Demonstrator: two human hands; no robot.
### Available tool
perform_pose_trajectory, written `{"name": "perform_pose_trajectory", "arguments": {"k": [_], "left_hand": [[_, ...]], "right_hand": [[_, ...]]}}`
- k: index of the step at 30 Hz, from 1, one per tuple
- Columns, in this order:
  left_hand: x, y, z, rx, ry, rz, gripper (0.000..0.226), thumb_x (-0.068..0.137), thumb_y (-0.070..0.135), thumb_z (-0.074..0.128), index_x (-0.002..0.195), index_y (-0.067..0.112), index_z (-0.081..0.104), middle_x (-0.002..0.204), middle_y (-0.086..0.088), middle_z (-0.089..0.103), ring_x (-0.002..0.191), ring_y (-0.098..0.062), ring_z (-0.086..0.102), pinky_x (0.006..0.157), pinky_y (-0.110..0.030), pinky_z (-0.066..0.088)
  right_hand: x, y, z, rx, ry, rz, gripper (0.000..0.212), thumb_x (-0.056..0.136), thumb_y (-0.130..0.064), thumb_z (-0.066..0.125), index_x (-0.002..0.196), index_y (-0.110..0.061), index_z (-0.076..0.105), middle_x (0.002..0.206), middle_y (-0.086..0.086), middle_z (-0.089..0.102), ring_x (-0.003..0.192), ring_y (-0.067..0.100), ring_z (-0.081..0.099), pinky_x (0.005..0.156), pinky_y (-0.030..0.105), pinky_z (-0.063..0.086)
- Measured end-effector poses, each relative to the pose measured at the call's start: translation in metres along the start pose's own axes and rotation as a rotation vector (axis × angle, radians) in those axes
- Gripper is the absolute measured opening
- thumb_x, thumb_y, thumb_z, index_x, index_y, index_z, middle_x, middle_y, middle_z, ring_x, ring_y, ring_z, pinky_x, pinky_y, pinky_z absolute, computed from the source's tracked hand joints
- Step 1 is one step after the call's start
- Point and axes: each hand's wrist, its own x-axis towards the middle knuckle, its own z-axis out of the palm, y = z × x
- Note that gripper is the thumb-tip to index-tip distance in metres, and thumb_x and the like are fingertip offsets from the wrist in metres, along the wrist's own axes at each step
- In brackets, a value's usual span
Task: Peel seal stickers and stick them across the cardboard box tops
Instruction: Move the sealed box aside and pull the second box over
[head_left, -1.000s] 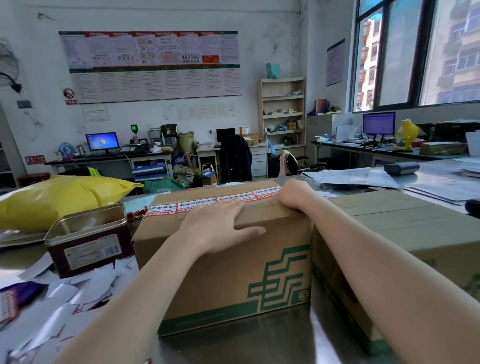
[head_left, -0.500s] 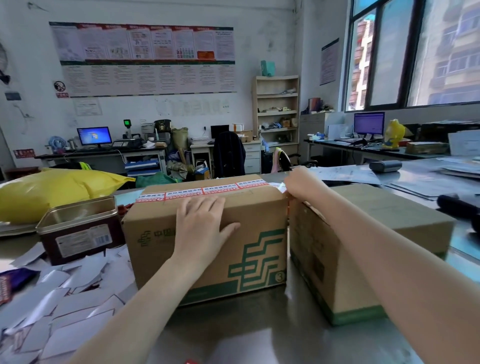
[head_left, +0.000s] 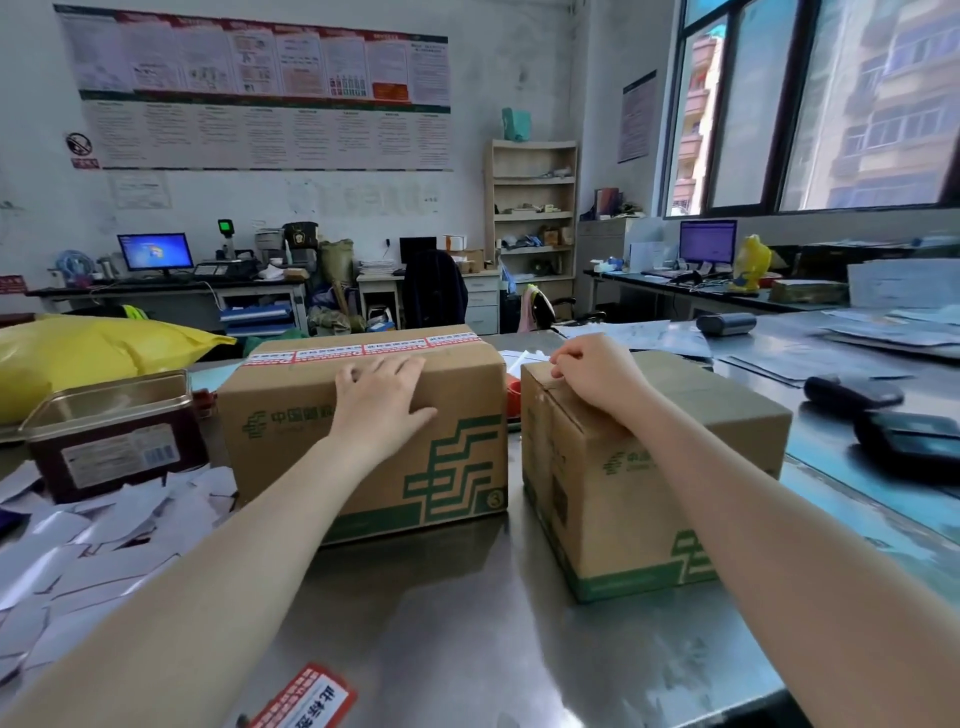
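Two cardboard boxes with green logos stand on the steel table. The left box carries a row of red-and-white seal stickers along its top. My left hand lies flat on that box's front top edge, fingers straight. The right box has a bare top. My right hand rests on its near left top corner with fingers curled; I cannot see anything in them. A red seal sticker lies on the table at the bottom edge of view.
A pile of white backing papers covers the table's left side beside a dark red tin. A yellow bag lies behind it. Black devices and papers sit on the right. Bare steel table lies in front of the boxes.
The view has pulled back. The left box has shifted left, opening a gap between the boxes. My right hand has moved from the left box's far corner onto the right box.
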Motion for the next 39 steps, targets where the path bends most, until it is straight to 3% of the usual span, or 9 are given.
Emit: {"name": "perform_pose_trajectory", "arguments": {"k": [4,9,13,20,22,24,29,33,39], "left_hand": [[0.001,0.050,-0.003,-0.307,0.090,-0.024,0.055,0.094,0.040,0.044,0.143,0.017,0.031,0.146,-0.003,0.039,0.135,-0.021,0.032,0.109,-0.041,0.024],[-0.001,0.117,-0.007,-0.938,-0.081,-0.186,0.057,0.097,0.039,0.038,0.146,0.015,0.020,0.147,-0.008,0.033,0.135,-0.022,0.030,0.102,-0.031,0.027],[-0.003,0.146,-0.007,-1.230,-0.248,-0.350,0.060,0.096,0.043,0.034,0.148,0.021,0.015,0.150,-0.002,0.028,0.136,-0.021,0.028,0.105,-0.037,0.028],[-0.019,0.154,-0.024,-1.508,-0.288,-0.442,0.028,0.093,0.036,0.039,0.112,0.025,0.055,0.117,-0.005,0.058,0.110,-0.022,0.055,0.097,-0.039,0.043],[-0.025,0.154,-0.031,-1.545,-0.275,-0.451,0.019,0.096,0.028,0.038,0.085,0.030,0.053,0.099,-0.003,0.060,0.096,-0.020,0.057,0.083,-0.034,0.044],[-0.033,0.154,-0.040,-1.559,-0.273,-0.468,0.023,0.096,0.026,0.038,0.076,0.026,0.049,0.088,-0.002,0.057,0.086,-0.019,0.055,0.073,-0.032,0.041],[-0.060,0.144,-0.057,-1.559,-0.268,-0.522,0.020,0.090,0.030,0.040,0.092,0.018,0.056,0.091,-0.007,0.059,0.085,-0.023,0.056,0.068,-0.032,0.041],[-0.088,0.128,-0.067,-1.546,-0.249,-0.515,0.021,0.090,0.032,0.039,0.082,0.023,0.056,0.083,-0.002,0.060,0.079,-0.020,0.056,0.063,-0.029,0.042],[-0.124,0.094,-0.086,-1.471,-0.151,-0.561,0.024,0.092,0.034,0.038,0.090,0.019,0.056,0.091,-0.005,0.059,0.086,-0.022,0.056,0.071,-0.034,0.042]], "right_hand": [[-0.002,0.031,-0.026,-0.128,0.069,0.168,0.025,0.084,-0.012,0.041,0.071,-0.002,0.060,0.082,0.018,0.064,0.066,0.026,0.052,0.061,0.038,0.046],[-0.022,0.060,-0.064,-0.463,0.113,0.428,0.023,0.084,-0.022,0.042,0.101,-0.012,0.054,0.115,0.015,0.056,0.110,0.033,0.048,0.091,0.042,0.040],[-0.032,0.071,-0.078,-0.373,0.094,0.474,0.014,0.085,-0.022,0.042,0.092,-0.012,0.049,0.108,0.010,0.058,0.102,0.030,0.052,0.077,0.035,0.038],[-0.049,0.062,-0.088,-0.400,0.074,0.447,0.019,0.088,-0.029,0.044,0.090,-0.011,0.049,0.091,0.007,0.049,0.087,0.028,0.050,0.068,0.030,0.037],[-0.051,0.054,-0.084,-0.450,0.000,0.464,0.027,0.088,-0.033,0.044,0.099,-0.010,0.052,0.099,0.010,0.053,0.091,0.028,0.051,0.066,0.030,0.037],[-0.053,0.049,-0.080,-0.510,-0.021,0.443,0.037,0.086,-0.037,0.045,0.111,-0.012,0.056,0.115,0.011,0.057,0.101,0.029,0.053,0.068,0.030,0.038],[-0.070,0.029,-0.077,-0.538,-0.081,0.436,0.039,0.082,-0.039,0.048,0.113,-0.017,0.055,0.115,0.008,0.057,0.097,0.029,0.053,0.072,0.033,0.039],[-0.084,0.007,-0.073,-0.540,-0.193,0.375,0.026,0.082,-0.036,0.050,0.098,-0.014,0.051,0.094,0.008,0.051,0.087,0.029,0.052,0.074,0.033,0.043],[-0.100,-0.022,-0.048,-0.462,-0.213,0.250,0.025,0.083,-0.036,0.050,0.095,-0.014,0.051,0.096,0.009,0.052,0.088,0.028,0.053,0.072,0.033,0.044]]}}
